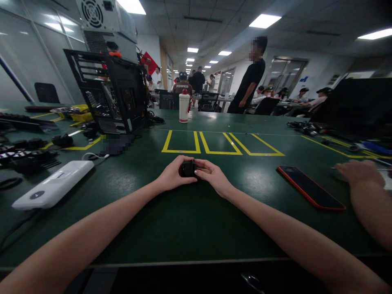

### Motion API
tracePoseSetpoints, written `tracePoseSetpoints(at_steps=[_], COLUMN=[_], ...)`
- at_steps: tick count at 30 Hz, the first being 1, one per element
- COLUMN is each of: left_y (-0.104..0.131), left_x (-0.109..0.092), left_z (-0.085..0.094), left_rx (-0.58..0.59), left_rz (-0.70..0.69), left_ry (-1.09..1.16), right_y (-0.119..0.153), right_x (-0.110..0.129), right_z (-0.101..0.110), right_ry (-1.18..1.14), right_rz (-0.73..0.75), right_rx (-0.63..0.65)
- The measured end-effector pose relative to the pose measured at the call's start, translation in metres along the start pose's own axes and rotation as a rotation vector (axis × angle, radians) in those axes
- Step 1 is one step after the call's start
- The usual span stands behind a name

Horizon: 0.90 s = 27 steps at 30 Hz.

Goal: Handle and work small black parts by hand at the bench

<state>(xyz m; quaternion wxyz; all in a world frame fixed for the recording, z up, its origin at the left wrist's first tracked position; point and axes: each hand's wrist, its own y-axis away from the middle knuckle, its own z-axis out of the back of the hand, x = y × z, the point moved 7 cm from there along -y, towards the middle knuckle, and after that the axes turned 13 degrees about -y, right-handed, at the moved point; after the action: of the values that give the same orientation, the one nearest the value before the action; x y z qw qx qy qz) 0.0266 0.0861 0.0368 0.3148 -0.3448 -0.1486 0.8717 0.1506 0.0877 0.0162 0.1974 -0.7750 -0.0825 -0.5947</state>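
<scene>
A small black cylindrical object [188,168] is held between my two hands over the middle of the green table [183,228]. It looks like a lens or a cap, but its exact kind is unclear. My left hand [176,173] curves its thumb and fingers around the left side. From the right, my right hand [212,174] pinches the object's edge with thumb and fingertips. Just beyond both hands, yellow tape [180,152] outlines several boxes on the tabletop.
A phone in a red-orange case [310,188] lies at right, beside another person's hand [363,173]. A white power bank [55,183] with cables lies left. Behind stand an open black computer case [119,94] and a white bottle [184,107]. Cables [306,128] lie at far right.
</scene>
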Motion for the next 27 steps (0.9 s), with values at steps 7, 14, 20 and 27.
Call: tracePoseSetpoints(at_steps=[7,14,20,27], left_y=[0.0006,0.0002,0.0005,0.0005], left_x=[-0.0005,-0.0002,-0.0021,-0.0006], left_z=[0.0001,-0.0002,0.0007,0.0000], left_rx=[0.008,0.010,0.024,0.012], left_rz=[0.001,0.012,-0.006,-0.012], left_ry=[-0.006,-0.008,-0.012,-0.006], right_y=[0.0009,-0.0003,-0.0011,0.0015], right_x=[0.0012,0.0005,-0.0030,0.0018], right_z=[-0.0024,-0.0010,-0.0009,-0.0044], right_ry=[-0.010,0.010,0.028,-0.006], right_rz=[0.042,0.067,0.002,0.050], right_rx=[0.019,0.018,0.041,0.051])
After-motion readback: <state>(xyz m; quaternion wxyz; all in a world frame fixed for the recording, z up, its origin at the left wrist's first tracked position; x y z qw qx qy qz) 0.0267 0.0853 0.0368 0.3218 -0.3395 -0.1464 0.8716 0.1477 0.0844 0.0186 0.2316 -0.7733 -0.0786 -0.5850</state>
